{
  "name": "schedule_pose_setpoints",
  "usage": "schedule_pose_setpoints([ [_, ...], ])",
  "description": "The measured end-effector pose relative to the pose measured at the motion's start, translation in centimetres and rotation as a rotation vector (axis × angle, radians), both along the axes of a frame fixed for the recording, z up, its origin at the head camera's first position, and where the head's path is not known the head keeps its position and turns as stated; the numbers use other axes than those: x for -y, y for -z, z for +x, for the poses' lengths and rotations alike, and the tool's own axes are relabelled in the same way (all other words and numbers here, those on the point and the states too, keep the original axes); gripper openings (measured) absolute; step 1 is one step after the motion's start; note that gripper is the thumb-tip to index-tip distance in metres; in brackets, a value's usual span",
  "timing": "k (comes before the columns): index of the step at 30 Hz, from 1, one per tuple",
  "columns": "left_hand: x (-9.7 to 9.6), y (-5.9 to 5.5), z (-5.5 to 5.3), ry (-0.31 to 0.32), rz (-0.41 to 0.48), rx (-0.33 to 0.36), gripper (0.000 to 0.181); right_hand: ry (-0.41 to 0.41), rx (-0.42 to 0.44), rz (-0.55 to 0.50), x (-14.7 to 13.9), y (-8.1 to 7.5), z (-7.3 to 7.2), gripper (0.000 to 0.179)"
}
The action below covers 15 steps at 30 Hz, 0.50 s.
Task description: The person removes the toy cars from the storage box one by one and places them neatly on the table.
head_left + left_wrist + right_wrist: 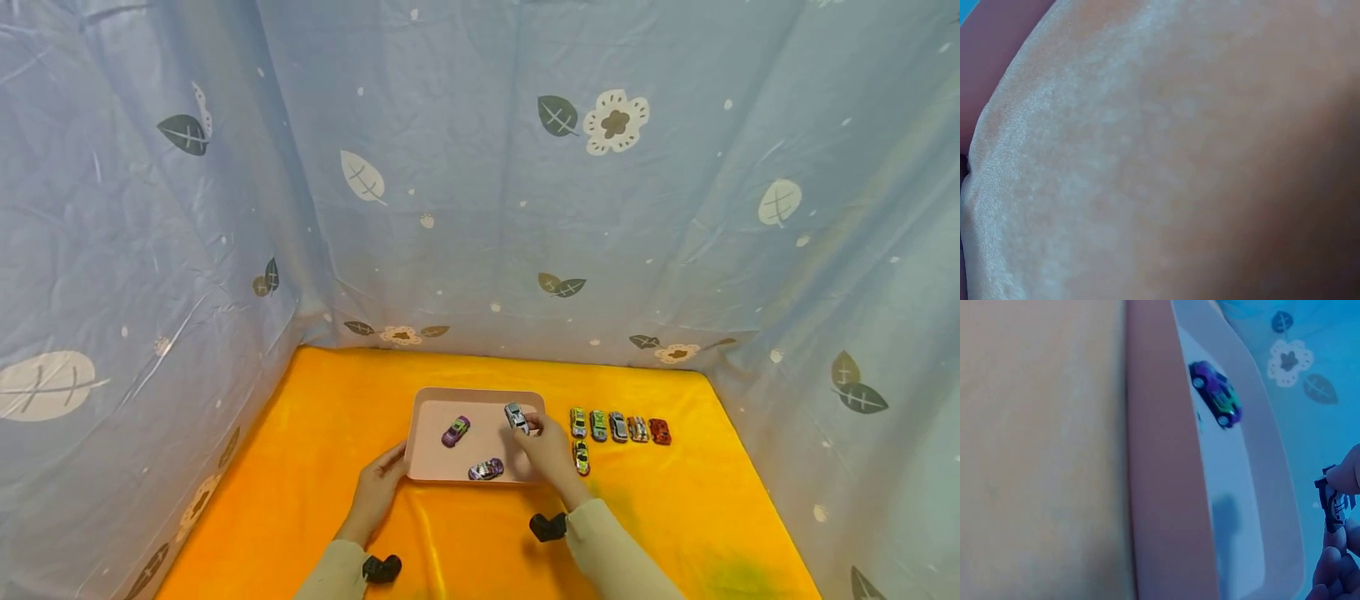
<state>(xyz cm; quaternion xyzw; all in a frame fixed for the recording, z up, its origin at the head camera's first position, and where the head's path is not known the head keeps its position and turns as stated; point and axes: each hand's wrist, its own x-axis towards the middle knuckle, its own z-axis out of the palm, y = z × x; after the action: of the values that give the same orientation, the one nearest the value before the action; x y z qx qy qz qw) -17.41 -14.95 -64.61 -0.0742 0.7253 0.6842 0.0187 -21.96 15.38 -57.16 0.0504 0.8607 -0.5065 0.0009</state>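
Observation:
A pink tray (pixel 480 400) lies on the yellow cloth with a purple-and-green toy car (pixel 456 431) and a purple-and-silver toy car (pixel 486 469) in it. Over the tray's right part, my right hand (pixel 551 454) pinches a silver-white toy car (pixel 516 417) between thumb and fingers. The right wrist view shows this silver-white car (pixel 1335 503) above the tray's inner floor. At the tray's lower left side, my left hand (pixel 375 492) holds the edge, its fingertips partly hidden by the wall. In the left wrist view, blurred skin covers nearly everything.
Right of the tray stands a row of several toy cars, from a yellow one (pixel 577 422) to a red one (pixel 660 431). Another yellow-green car (pixel 581 457) lies below the row. Blue patterned curtains (pixel 465 250) enclose the yellow cloth (pixel 330 400) at the back and sides.

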Motion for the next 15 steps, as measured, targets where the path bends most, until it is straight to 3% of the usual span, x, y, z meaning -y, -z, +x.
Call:
schedule_pose_setpoints([
  [12,0.0,0.1,0.0,-0.002,0.004,0.009,0.041,0.106,-0.022,0.070,-5.3,-0.1,0.9,0.040],
  [15,0.1,-0.7,0.1,0.020,0.004,0.021,0.043,0.129,0.006,0.055,-6.7,0.1,1.5,0.043],
])
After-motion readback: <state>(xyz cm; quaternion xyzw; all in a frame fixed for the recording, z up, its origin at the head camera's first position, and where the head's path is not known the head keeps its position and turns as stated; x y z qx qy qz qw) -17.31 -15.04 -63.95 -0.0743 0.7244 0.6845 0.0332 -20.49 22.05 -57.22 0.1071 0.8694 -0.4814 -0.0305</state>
